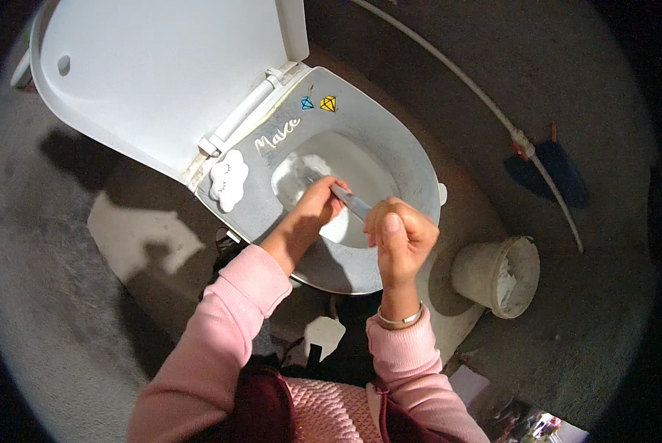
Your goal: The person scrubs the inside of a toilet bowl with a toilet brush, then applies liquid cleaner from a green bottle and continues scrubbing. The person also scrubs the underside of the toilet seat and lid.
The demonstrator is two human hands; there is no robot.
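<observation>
Before me is a white toilet with its lid [159,72] raised. The grey seat [408,127] bears writing, a white cloud decoration [229,180] and two gem stickers [320,103]. Both my hands hold one slim grey tool handle [353,204], slanted down into the bowl [358,160]. My left hand [322,202] grips it lower, over the bowl opening. Higher up, near the seat's front right, my right hand [400,235] is closed around its upper end. The tool's lower end is indistinct inside the bowl, so I cannot tell its head.
To the right a tilted-looking pale bucket [475,271] holds crumpled white paper [507,283]. A white hose [464,72] runs down along the dark wall, past a dark blue item [555,174]. Printed material [536,423] lies at the lower right.
</observation>
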